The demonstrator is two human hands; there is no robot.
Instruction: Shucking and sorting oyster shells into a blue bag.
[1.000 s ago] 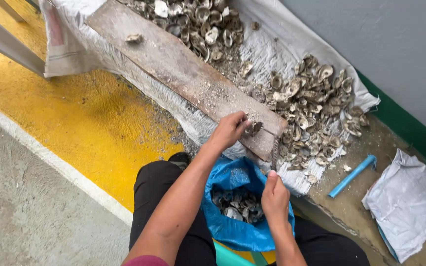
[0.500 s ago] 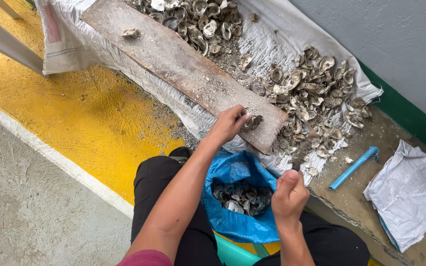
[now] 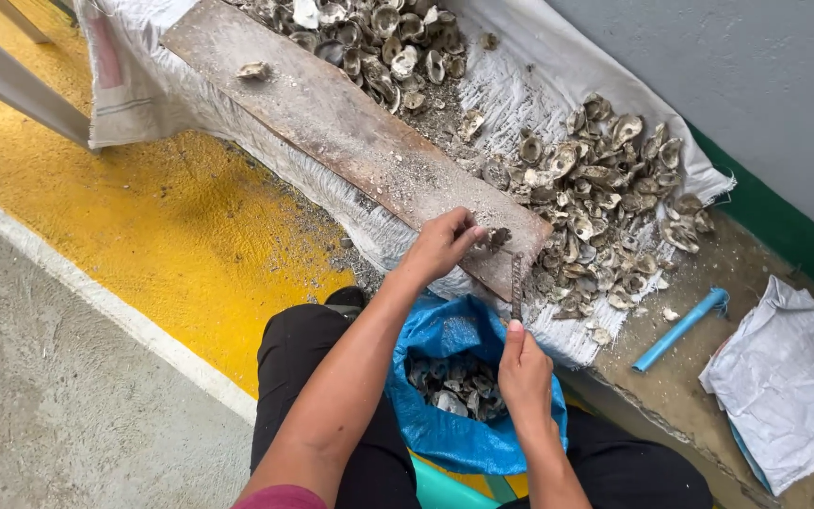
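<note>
Fingers of the left hand [image 3: 442,243] pin a small grey oyster shell [image 3: 498,237] on the worn wooden plank's [image 3: 332,123] near end. Right hand [image 3: 524,372] is clenched around a thin metal rod [image 3: 516,286], upright just beside it. Blue plastic bag [image 3: 454,330] of shells sits below; loose shell heap [image 3: 605,207] lies beyond.

The long wooden plank [image 3: 332,123] lies mostly bare, open to a passing hand apart from one stray shell [image 3: 254,70]. Oyster shell heaps [image 3: 605,207] crowd its far side; the blue bag [image 3: 468,377] blocks the near end.
</note>
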